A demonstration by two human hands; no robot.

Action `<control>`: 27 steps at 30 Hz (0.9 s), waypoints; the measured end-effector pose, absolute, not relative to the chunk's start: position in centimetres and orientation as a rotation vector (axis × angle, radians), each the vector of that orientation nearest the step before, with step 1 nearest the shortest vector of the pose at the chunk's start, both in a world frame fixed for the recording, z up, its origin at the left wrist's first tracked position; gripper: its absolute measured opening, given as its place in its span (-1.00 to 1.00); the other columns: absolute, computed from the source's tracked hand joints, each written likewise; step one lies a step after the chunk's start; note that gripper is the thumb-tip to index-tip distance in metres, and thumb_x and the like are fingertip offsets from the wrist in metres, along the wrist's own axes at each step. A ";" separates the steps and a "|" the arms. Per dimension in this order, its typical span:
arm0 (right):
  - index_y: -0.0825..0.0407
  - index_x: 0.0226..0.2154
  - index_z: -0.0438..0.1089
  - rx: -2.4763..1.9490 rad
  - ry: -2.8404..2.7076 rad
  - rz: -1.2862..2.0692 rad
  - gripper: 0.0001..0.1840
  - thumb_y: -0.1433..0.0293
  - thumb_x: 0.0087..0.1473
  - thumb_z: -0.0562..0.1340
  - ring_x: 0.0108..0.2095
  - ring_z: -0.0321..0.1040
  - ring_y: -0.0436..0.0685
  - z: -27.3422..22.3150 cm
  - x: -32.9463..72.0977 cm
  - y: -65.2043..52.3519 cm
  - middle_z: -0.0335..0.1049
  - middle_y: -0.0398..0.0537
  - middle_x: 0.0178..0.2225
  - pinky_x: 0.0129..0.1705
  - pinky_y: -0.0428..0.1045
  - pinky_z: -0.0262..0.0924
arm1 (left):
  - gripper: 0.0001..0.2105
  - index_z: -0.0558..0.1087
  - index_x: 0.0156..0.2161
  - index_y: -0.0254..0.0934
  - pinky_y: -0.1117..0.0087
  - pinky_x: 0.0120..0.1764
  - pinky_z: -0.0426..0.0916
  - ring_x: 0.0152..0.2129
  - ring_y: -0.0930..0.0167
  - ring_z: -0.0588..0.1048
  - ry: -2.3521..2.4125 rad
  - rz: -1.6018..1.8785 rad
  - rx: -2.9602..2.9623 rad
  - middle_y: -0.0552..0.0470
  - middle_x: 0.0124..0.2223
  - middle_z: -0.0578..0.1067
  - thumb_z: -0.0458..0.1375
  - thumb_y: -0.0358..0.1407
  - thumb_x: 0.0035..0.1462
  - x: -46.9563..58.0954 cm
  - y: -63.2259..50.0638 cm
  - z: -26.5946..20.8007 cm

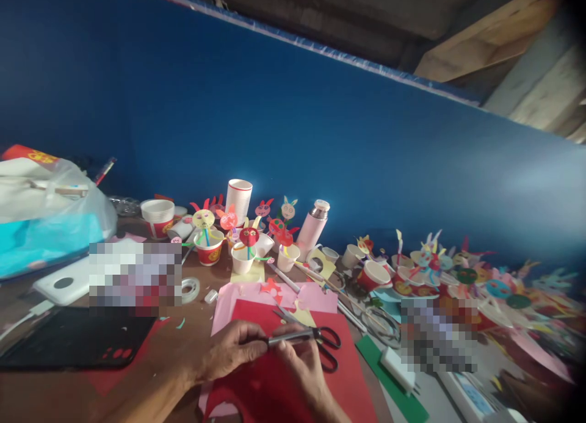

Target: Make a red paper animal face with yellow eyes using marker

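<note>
Between my two hands is a grey pen point(293, 336), held level above a sheet of red paper point(256, 383). My left hand point(233, 348) pinches its dark end, and my right hand point(300, 362) has its fingers closed round the barrel. Whether the dark end is a cap, I cannot tell. Just behind the pen lie scissors point(330, 348) with black handles, partly hidden by my right hand and the pen. Cut pink paper point(229, 298) sits under the red sheet, with a red scrap point(271, 289) and a pale yellow scrap point(302, 313) near the blades.
Paper cups with animal-face figures point(249, 237) stand along the blue wall point(293, 118), beside a pink thermos point(314, 227). More figures crowd the right. A tape roll point(189, 290), black phone case point(82, 337) and white power bank point(68, 287) lie left; a white charger point(397, 369) lies right.
</note>
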State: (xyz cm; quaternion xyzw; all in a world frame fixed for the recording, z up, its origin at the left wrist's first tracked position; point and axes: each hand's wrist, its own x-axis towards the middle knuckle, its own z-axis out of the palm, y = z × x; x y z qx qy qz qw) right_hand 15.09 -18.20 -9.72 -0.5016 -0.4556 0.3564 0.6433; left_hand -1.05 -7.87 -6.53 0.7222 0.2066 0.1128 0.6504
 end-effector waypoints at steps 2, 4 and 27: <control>0.05 -0.37 0.47 -1.136 -1.036 0.799 -0.61 0.04 0.01 0.31 -0.53 0.27 0.02 -9.4 15.0 -18.1 0.37 -0.14 -0.56 -0.45 -0.09 0.19 | -0.43 0.42 -0.37 -0.35 0.45 -0.49 -0.01 -0.56 0.47 0.16 0.451 0.245 1.643 0.14 -0.52 0.24 0.12 0.23 0.01 -1.0 -8.0 -6.5; 0.06 -0.38 0.44 -1.134 -1.048 0.798 -0.58 0.01 0.02 0.28 -0.59 0.22 0.00 -9.0 14.9 -18.0 0.31 -0.18 -0.62 -0.50 -0.09 0.17 | -0.44 0.39 -0.41 -0.34 0.45 -0.50 -0.04 -0.58 0.49 0.12 0.441 0.263 1.640 0.16 -0.54 0.21 0.10 0.22 0.04 -1.0 -8.2 -6.2; 0.03 -0.61 0.27 -1.142 -1.239 0.901 -0.48 -0.06 0.02 0.24 -0.65 0.20 -0.02 -1.7 11.8 -11.9 0.24 -0.22 -0.71 -0.58 -0.11 0.14 | -0.47 0.47 -0.39 -0.41 0.52 -0.58 0.15 -0.64 0.50 0.36 0.318 0.520 1.110 0.00 -0.52 0.41 0.18 0.15 0.04 -2.2 -6.2 -4.9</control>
